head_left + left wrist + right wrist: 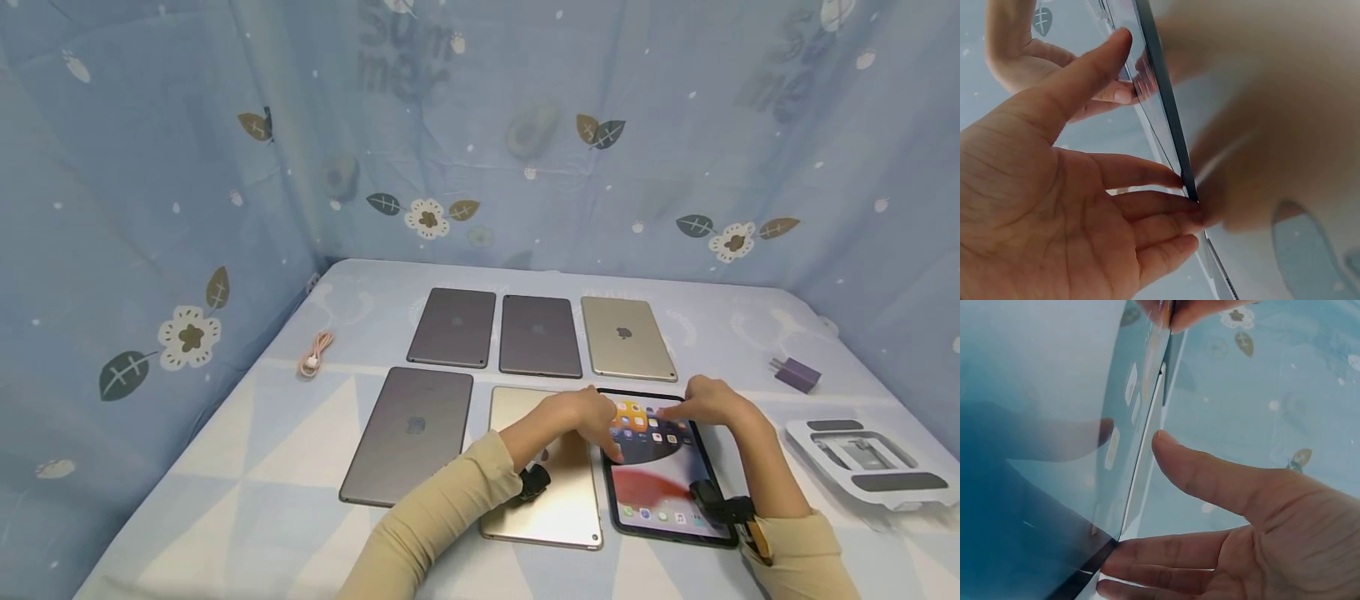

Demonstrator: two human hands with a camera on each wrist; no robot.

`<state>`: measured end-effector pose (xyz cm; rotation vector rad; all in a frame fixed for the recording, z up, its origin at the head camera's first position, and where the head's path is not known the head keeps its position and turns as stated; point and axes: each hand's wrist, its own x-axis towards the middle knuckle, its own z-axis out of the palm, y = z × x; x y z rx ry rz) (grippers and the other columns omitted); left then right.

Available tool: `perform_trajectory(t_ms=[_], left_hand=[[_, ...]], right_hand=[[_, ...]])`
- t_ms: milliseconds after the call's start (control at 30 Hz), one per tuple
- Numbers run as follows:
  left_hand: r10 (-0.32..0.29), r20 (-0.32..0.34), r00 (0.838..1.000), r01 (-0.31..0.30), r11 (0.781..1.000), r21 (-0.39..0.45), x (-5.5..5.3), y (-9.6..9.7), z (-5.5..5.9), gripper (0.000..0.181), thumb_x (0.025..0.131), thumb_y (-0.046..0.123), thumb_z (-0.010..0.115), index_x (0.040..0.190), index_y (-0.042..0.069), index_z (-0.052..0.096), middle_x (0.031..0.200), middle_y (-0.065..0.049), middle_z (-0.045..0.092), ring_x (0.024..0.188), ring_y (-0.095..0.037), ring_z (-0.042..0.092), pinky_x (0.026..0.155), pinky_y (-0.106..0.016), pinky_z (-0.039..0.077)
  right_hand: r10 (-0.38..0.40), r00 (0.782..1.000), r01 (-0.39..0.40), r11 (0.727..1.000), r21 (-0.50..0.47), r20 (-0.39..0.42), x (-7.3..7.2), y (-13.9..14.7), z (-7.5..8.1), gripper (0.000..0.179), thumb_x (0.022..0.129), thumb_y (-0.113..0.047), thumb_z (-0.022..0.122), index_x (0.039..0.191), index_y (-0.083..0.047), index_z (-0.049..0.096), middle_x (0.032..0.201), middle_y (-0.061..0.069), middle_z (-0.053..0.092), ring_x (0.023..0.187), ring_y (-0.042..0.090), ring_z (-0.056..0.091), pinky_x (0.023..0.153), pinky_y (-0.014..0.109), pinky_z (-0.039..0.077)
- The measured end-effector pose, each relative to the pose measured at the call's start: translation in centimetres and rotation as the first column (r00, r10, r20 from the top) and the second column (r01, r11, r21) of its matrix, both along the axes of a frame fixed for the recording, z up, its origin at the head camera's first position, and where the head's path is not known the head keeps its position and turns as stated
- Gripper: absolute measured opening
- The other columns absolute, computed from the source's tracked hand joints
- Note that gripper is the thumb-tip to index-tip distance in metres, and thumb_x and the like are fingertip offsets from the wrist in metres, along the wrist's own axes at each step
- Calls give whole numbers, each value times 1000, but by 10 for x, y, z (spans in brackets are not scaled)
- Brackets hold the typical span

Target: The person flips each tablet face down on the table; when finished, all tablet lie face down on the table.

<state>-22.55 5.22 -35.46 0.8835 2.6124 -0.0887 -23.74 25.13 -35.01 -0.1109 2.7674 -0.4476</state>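
A tablet with a lit screen (660,483) lies face up in the front row, icons showing. My left hand (596,414) is at its upper left edge; in the left wrist view its fingers (1154,215) touch the edge and the thumb stands apart over the screen. At the upper right edge is my right hand (708,402). The right wrist view shows its fairly straight fingers (1166,553) along the edge, the thumb raised beside it. Under my left wrist lies a gold tablet (551,517), back up, partly covered by the arm.
Left of the gold tablet is a large grey tablet (405,433). Behind are two more grey tablets (453,329) and another gold tablet (628,337), backs up. A pink cable (315,354) lies far left. On the right are a purple charger (797,375) and a white stand (862,462).
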Motion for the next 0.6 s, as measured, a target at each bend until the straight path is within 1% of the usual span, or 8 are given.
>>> perform_trajectory(t_ms=[67, 133, 200, 333, 433, 467, 533, 600], left_hand=[[-29, -9, 1000, 29, 999, -29, 0, 2, 0, 48, 84, 56, 66, 110, 16, 67, 110, 9, 67, 108, -7, 57, 108, -23, 35], [-32, -16, 999, 31, 998, -48, 0, 4, -1, 49, 85, 57, 64, 111, 17, 67, 113, 9, 67, 112, -8, 56, 111, -24, 33], [-40, -25, 999, 39, 997, -64, 0, 5, 0, 51, 85, 58, 63, 117, 19, 67, 118, 11, 66, 116, -8, 55, 111, -24, 31], [-9, -12, 1000, 8, 999, -53, 1, 4, 1, 59, 83, 57, 66, 128, 19, 62, 130, 9, 61, 128, -14, 48, 110, -26, 34], [21, 3, 1000, -21, 999, -29, 1, 4, 1, 59, 81, 56, 69, 125, 18, 64, 128, 8, 62, 127, -14, 49, 109, -26, 37], [17, -2, 1000, -17, 999, -27, 1, 3, 1, 56, 80, 56, 70, 122, 18, 65, 124, 9, 64, 124, -13, 50, 108, -26, 37], [19, -2, 1000, -20, 1000, -21, 0, 3, 2, 53, 80, 55, 71, 117, 18, 66, 118, 9, 66, 119, -12, 53, 106, -25, 38], [17, -8, 1000, -17, 1000, -23, -1, 2, 2, 52, 79, 55, 71, 115, 17, 66, 116, 9, 66, 120, -13, 53, 107, -26, 39]], right_hand=[[18, 1000, -18, 1000, -7, 5, -1, 2, -1, 44, 82, -34, 68, 80, 9, 58, 70, 7, 46, 67, 20, 45, 57, 28, 37], [32, 999, -32, 999, -18, 12, -2, 4, -1, 42, 83, -32, 66, 82, 9, 58, 71, 7, 46, 68, 20, 44, 58, 28, 36], [47, 999, -47, 998, -30, 16, -4, 7, -1, 42, 84, -31, 65, 85, 11, 59, 74, 8, 49, 70, 20, 46, 59, 29, 38], [81, 996, -79, 993, -83, 28, -4, 11, 0, 41, 87, -28, 62, 91, 13, 64, 82, 12, 58, 75, 22, 50, 64, 33, 44], [108, 994, -104, 988, -115, 30, -4, 14, 0, 42, 89, -26, 60, 96, 15, 64, 89, 19, 62, 80, 25, 54, 70, 40, 49], [113, 993, -108, 986, -123, 32, -4, 15, 0, 43, 89, -26, 60, 98, 16, 64, 92, 21, 63, 82, 26, 55, 72, 42, 50], [120, 992, -114, 984, -136, 38, -3, 17, 2, 47, 89, -26, 59, 105, 18, 60, 101, 27, 61, 89, 32, 57, 78, 49, 50], [128, 991, -120, 980, -157, 44, -2, 20, 3, 50, 90, -26, 58, 111, 20, 56, 110, 33, 57, 98, 39, 56, 84, 55, 49]])
